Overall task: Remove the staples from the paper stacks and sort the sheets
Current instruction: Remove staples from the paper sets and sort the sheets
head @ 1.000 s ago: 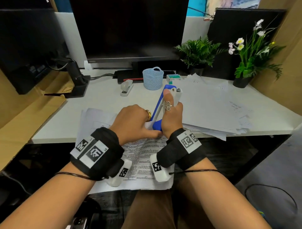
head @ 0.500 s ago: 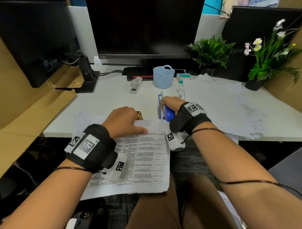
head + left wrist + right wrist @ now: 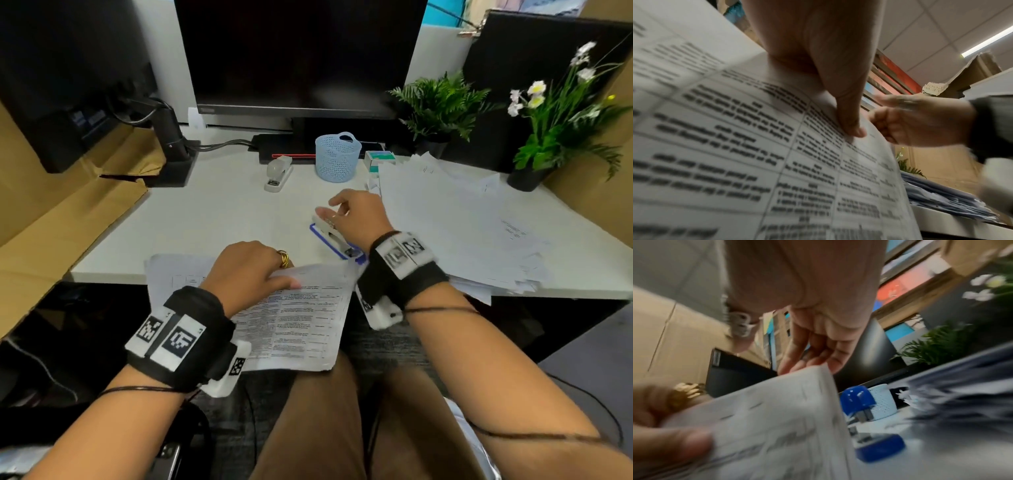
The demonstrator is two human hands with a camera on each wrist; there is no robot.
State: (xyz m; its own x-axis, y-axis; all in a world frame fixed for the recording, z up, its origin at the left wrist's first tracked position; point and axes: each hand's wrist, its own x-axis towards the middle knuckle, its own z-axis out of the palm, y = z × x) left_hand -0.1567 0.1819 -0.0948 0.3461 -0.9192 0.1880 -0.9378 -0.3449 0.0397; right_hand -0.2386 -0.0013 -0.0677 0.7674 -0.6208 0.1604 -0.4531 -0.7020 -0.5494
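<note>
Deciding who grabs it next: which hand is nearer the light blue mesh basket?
Right. The right hand hovers over the blue stapler, just in front of the basket; the left hand grips the printed stack at the desk's near edge.

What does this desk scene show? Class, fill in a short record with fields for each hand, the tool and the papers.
left hand: pinches the top edge of the printed sheets, thumb on top
right hand: fingers relaxed, above the blue stapler, holding nothing
blue stapler: lying on the white desk
loose paper pile: spread on the desk, right side
grey stapler: beside the light blue basket
</note>
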